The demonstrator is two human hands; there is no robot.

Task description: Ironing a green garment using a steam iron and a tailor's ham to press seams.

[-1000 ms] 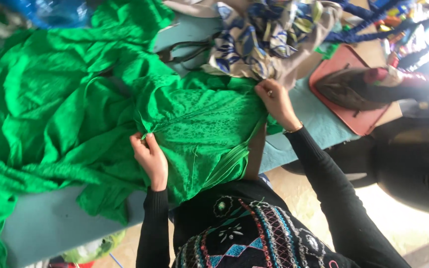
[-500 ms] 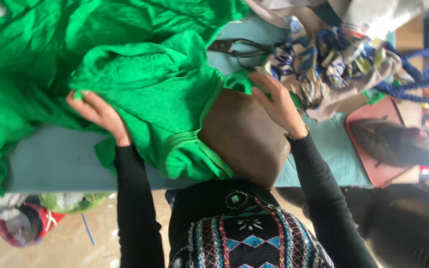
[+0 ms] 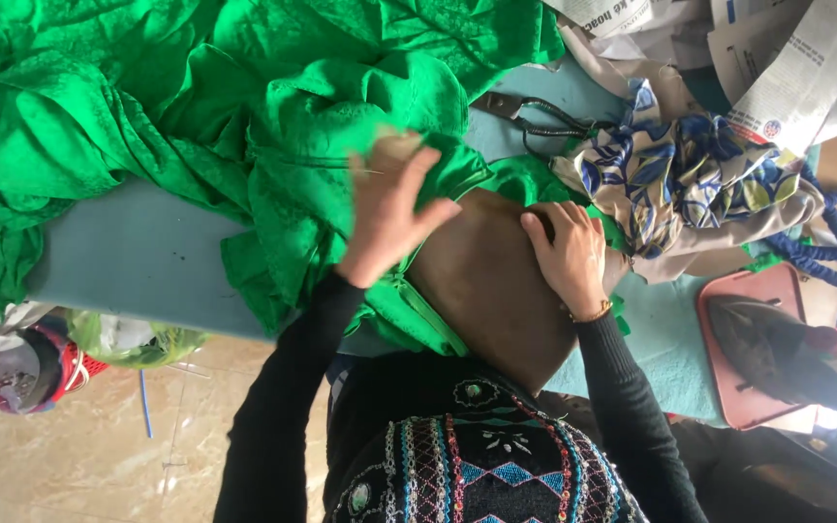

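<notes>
A bright green garment [image 3: 273,126] lies bunched over the blue-grey table [image 3: 138,261]. Part of it drapes around a brown padded pressing form [image 3: 486,291] in front of my torso. My left hand [image 3: 389,208] rests on the green cloth at the pad's left edge, fingers spread and blurred. My right hand [image 3: 566,254] lies flat on the pad, its fingertips touching the green edge at the pad's far side. A bangle circles that wrist. Neither hand grips anything.
A blue-and-white patterned cloth [image 3: 690,184] and newspaper sheets [image 3: 777,58] are piled at the far right. Dark scissors [image 3: 525,114] lie beyond the pad. An iron [image 3: 777,344] sits on a red rest [image 3: 728,387]. Bags [image 3: 70,353] stand on the tiled floor, lower left.
The green garment has slid left, baring more of the brown pad. My left hand has moved right onto the cloth beside the pad. My right hand has dropped flat onto the pad.
</notes>
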